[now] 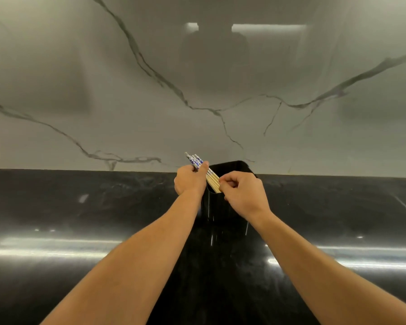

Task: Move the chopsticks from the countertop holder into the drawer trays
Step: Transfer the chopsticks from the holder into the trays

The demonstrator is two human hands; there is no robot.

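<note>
Both hands [189, 181] [243, 195] pinch slim wood chopsticks [212, 180] over glossy blk holder [238, 167].

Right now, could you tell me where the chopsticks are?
In the head view, the chopsticks are mid-frame over the black holder, with the left hand gripping their patterned ends and the right hand pinching their wooden ends.

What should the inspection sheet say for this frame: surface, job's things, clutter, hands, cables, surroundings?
Surface: glossy black countertop with streaks of glare.
Job's things: chopsticks bunched and tilted over the black holder, which stands on the countertop against the wall.
Clutter: nothing seen.
Hands: left hand grips the bunch near its blue-patterned ends; right hand pinches the plain wooden ends.
Cables: nothing seen.
Surroundings: grey wall with dark veins, faintly reflective.
</note>
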